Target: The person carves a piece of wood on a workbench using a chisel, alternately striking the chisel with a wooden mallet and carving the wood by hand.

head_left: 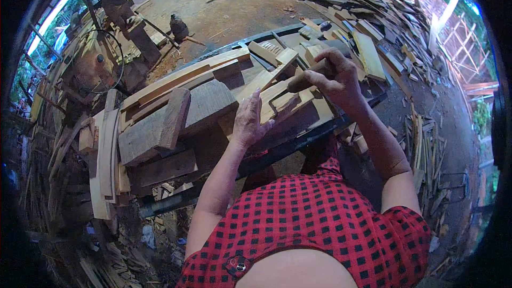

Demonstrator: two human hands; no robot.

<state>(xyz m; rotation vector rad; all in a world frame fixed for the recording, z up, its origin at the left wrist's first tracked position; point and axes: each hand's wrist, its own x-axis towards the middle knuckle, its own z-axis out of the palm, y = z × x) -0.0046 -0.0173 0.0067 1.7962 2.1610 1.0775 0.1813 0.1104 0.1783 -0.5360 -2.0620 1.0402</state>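
My right hand (341, 77) is closed around the thick wooden handle of a tool (306, 81). A thin dark metal rod, bent near its end, runs from the handle down to a pale wood piece (281, 102) on the bench. Just left of that piece, my left hand (249, 121) rests with its fingers stretched out and its thumb apart, holding nothing. A pale wooden bar (277, 72) lies slantwise beyond both hands. Whether the rod's tip touches the wood, I cannot tell.
Long pale planks (186, 77) and a thick grey board (176, 117) lie on the bench left of my hands. A brown block (175, 117) leans across that board. Scrap wood (362, 0) is heaped at the far right. A dark jug-like object (178, 28) stands on the dirt floor.
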